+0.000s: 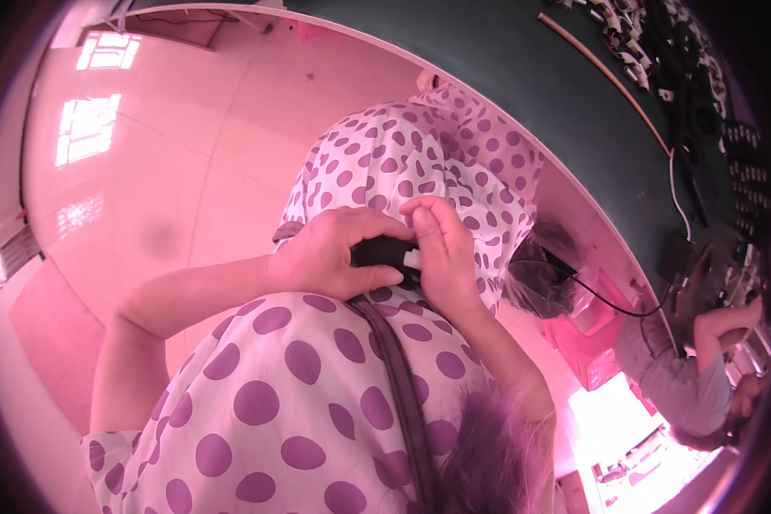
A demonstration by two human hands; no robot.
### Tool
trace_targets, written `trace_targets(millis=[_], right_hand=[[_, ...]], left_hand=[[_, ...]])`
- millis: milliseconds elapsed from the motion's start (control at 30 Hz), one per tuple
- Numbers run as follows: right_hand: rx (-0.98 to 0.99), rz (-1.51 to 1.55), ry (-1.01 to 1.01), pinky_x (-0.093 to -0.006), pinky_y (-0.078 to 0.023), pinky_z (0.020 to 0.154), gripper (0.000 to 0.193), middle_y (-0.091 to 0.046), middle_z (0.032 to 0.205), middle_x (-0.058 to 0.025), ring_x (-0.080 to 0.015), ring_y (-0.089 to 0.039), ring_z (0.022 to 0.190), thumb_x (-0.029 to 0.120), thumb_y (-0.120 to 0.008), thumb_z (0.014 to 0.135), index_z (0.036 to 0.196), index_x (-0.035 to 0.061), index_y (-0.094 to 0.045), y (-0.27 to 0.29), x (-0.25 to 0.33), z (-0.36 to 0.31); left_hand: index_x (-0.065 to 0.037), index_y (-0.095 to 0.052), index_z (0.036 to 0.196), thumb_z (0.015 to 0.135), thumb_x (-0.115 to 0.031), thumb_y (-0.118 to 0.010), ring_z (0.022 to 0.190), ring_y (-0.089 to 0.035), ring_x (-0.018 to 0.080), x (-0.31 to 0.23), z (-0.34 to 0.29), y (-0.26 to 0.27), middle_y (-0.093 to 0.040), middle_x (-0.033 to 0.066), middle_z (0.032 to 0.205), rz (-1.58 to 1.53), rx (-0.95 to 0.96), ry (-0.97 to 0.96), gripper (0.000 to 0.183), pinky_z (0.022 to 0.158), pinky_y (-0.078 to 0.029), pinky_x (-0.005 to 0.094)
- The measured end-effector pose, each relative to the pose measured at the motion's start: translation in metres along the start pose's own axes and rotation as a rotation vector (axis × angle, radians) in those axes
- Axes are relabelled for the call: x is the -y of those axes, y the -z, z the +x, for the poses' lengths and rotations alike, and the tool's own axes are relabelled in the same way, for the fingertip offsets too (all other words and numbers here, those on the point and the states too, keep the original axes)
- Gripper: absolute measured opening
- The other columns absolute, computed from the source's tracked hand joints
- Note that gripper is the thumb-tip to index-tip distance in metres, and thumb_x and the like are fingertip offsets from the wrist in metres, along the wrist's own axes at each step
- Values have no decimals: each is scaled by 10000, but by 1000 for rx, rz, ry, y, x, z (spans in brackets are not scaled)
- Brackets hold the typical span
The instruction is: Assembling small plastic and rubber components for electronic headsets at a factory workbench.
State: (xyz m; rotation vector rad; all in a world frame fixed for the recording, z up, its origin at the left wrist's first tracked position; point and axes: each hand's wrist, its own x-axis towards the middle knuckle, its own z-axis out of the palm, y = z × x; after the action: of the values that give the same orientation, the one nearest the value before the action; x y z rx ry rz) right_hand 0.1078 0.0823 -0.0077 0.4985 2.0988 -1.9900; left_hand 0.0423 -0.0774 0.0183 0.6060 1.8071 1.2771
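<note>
In front of my waist, my left hand (321,253) is curled round a dark, rounded object (379,253), with the thumb below it and the fingers above. A small white piece (412,259) sticks out at the object's right end. My right hand (444,248) is closed against that white piece, its fingers bent together. The palm side of both hands and much of the dark object are hidden. Under the hands lies a polka-dot garment (257,403) with a dark strap (398,377) running down it.
A dark green table (488,64) curves along the upper right, bearing a thin rod (608,81), a heap of small metal and white parts (630,51) and a white cable (678,193). At right, another person (677,368) sits near a pink stool (582,343). Pale floor tiles (180,163) spread at left.
</note>
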Motion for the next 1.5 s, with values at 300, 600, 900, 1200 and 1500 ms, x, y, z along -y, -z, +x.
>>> trace_targets(millis=[300,600,900,1200,1500], right_hand=[[-70,51,-123,-248,-393,531,155,-526,667,-69,-106,-465,571,105,-404,906,891,-3,-514,-1,4,-5],[-81,-124,67,-328,-418,498,116,-529,607,-146,-260,-529,497,95,-411,890,897,2,-480,-5,3,-5],[12,-209,-52,-403,-434,519,104,-543,627,-190,-369,-557,575,102,-403,885,869,14,-457,-7,3,-1],[-67,-99,7,-283,-396,503,139,-522,631,-113,-157,-483,516,95,-397,902,883,-11,-486,-3,8,-2],[-188,-5,-76,-253,-372,481,151,-492,624,-58,-106,-444,511,97,-385,904,874,-8,-490,-8,8,2]], left_hand=[[-37,-601,900,654,-195,-708,634,-553,233,9,9,2,-581,73,708,460,-70,-503,312,645,-420,319],[-19,-590,862,630,-154,-720,582,-546,222,9,5,-5,-567,73,684,479,-187,-604,298,629,-438,334],[-8,-584,856,590,-115,-720,581,-541,241,8,7,-6,-564,88,691,517,-232,-716,318,624,-438,350],[-29,-615,868,579,-130,-765,686,-569,233,20,10,-2,-599,78,728,141,-127,-427,341,684,-420,328],[-35,-601,877,594,-123,-749,605,-568,223,17,9,3,-593,64,694,322,-168,-529,331,622,-434,322]])
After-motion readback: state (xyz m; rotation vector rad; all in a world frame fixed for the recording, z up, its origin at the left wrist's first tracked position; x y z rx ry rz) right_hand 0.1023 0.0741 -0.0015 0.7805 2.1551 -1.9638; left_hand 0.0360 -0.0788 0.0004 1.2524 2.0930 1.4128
